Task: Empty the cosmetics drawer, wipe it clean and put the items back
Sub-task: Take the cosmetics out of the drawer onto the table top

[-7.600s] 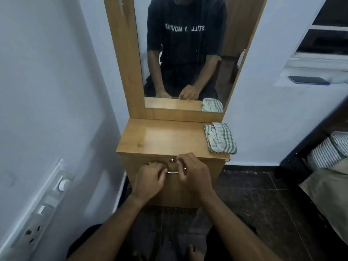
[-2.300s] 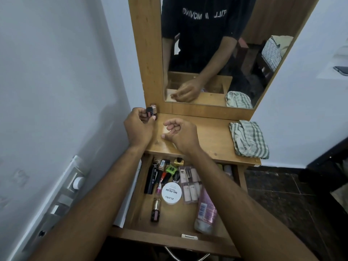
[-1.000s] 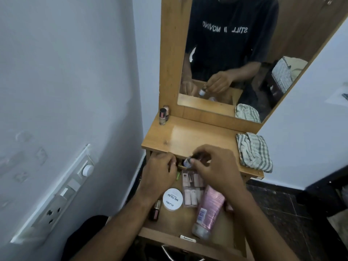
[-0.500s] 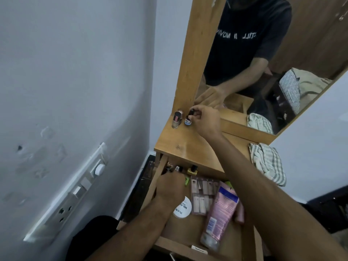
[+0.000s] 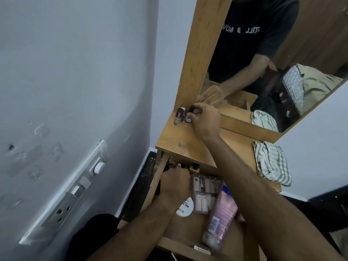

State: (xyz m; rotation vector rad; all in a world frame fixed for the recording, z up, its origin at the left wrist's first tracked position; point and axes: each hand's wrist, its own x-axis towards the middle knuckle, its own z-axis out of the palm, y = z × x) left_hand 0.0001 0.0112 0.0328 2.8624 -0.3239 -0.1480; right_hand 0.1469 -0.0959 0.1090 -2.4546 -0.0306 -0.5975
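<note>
Count, head view. Hands: 2.
- Right hand [image 5: 204,119]: 2 small bottles at its fingertips, on the wooden top. 1 black-capped bottle [image 5: 189,114] pinched in the fingers; 1 pink-capped bottle [image 5: 178,116] just beyond it, upright.
- Striped cloth [image 5: 271,162]: 1, folded, well off to the right of that hand's forearm.
- Left hand [image 5: 176,182]: down in the open drawer [image 5: 180,247].
- Just right of the left hand: 1 clear pack of small tubes [image 5: 204,193]; tube count unreadable.
- At its wrist: 1 round white tub [image 5: 186,209].
- Further right: 1 pink squeeze tube [image 5: 219,215].
- Past its fingers: several small items, too dark to count.
</note>
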